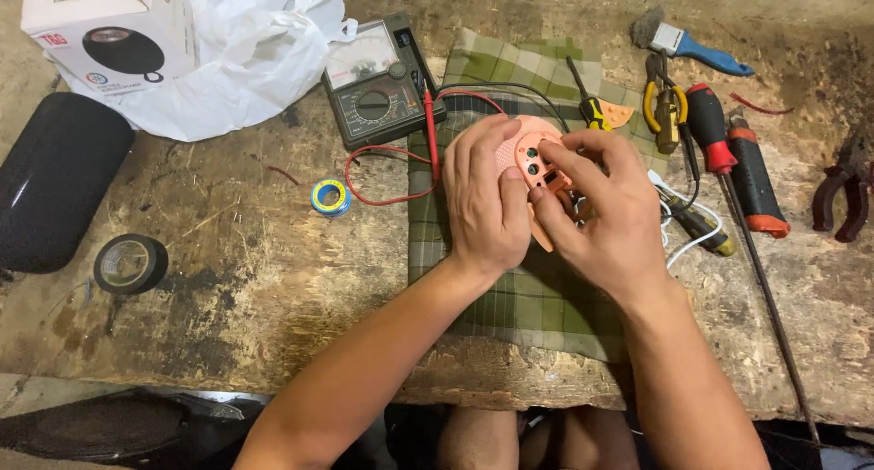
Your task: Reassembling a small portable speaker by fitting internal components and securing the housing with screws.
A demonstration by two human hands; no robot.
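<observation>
Salmon-pink round plastic speaker shell [537, 161] sits clamped between my left hand [485, 197] and right hand [601, 220] fingers [569, 165] above the green checked cloth [537, 297]; I'd best grip evenly, not twist.

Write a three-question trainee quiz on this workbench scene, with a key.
1. True or false: both hands hold the orange plastic casing over the green checked cloth.
2. Which lies nearest the left hand? A) paintbrush B) analog multimeter C) black tape roll
3. Fill in: the red-handled screwdriver lies to the ___ of the right hand.

Key: 1 true; 2 B; 3 right.
</observation>
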